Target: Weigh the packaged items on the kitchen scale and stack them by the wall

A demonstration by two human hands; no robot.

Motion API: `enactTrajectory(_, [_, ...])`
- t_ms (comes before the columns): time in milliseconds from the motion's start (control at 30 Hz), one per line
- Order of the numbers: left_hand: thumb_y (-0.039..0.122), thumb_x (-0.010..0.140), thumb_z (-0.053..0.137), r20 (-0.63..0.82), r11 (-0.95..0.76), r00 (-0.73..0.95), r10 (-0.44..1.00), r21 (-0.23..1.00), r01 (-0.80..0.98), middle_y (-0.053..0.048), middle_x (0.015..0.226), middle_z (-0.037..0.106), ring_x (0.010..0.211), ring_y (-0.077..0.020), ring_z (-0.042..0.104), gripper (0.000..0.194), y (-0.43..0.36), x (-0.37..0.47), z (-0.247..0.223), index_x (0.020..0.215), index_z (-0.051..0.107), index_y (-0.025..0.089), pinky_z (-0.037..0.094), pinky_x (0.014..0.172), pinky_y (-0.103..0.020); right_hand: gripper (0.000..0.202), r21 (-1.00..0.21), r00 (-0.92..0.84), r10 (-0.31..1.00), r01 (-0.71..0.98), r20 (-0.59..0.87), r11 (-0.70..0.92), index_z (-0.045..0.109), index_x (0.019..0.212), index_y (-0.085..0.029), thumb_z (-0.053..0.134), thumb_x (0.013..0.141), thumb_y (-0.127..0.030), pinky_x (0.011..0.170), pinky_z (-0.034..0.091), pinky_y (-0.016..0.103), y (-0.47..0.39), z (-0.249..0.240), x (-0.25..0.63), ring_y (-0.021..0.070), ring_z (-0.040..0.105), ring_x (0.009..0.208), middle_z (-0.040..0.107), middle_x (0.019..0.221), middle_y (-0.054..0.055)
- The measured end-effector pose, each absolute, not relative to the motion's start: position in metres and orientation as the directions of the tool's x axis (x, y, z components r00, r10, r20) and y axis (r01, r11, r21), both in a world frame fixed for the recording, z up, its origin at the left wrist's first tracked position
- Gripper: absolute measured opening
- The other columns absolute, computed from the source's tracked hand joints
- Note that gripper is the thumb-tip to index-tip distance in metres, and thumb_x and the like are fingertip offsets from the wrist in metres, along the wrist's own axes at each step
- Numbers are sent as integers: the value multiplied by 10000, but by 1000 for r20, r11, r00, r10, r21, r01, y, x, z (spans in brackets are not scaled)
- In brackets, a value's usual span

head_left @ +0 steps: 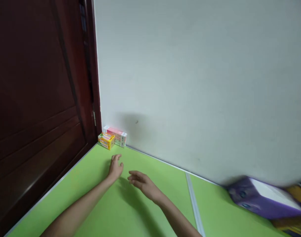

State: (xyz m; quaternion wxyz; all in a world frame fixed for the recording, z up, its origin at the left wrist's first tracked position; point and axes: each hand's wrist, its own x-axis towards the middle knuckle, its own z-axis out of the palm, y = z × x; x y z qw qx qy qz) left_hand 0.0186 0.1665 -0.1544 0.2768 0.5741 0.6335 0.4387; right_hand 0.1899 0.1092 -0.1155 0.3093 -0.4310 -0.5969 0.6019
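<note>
My left hand [115, 167] hovers over the green surface [91, 177], fingers curved and apart with nothing in them. Just beyond its fingertips sits a small yellow box [106, 140] with coloured print, not touched. Behind that box, along the wall, lies a longer pink and white box [118, 135]. My right hand [144, 185] is to the right and a little nearer to me, its fingers stretched out toward the left hand and holding nothing. A gap separates the two hands.
A dark red wooden door [41, 98] borders the surface on the left. The pale wall [202, 82] rises behind. At the right lies a purple and white box [264, 197], blurred, with yellow and dark things beside it. A grey strip [193, 200] crosses the surface.
</note>
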Motion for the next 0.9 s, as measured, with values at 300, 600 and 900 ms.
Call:
enactTrajectory(300, [286,549,746,314,-19,-441,841,831,555,-240,1449,127,1384,-379,88,1109,264,-64,-158,1406,57,143,212,1093,-494,636,-994,-325,941,82,-90,-66,464,1287,-135,512,653,-97,854,500,404,224,-134,63,250,593,1062,552,1245,149])
enactTrajectory(600, [248,576,718,330,5,-470,818,815,580,-168,1307,278,1272,-348,342,986,265,-57,-163,1382,153,198,365,1007,-483,726,-999,-298,954,21,-41,-36,372,1355,-192,530,654,-90,846,509,412,256,-139,50,269,552,1140,562,1259,134])
enactTrajectory(900, [168,562,697,282,-79,-311,908,843,532,-160,1322,269,1241,-334,387,909,127,-2,-164,1342,234,217,429,970,-461,1048,-955,-355,932,293,-76,33,132,1441,-174,747,598,-266,1000,390,443,142,-139,133,299,373,1280,305,1446,164])
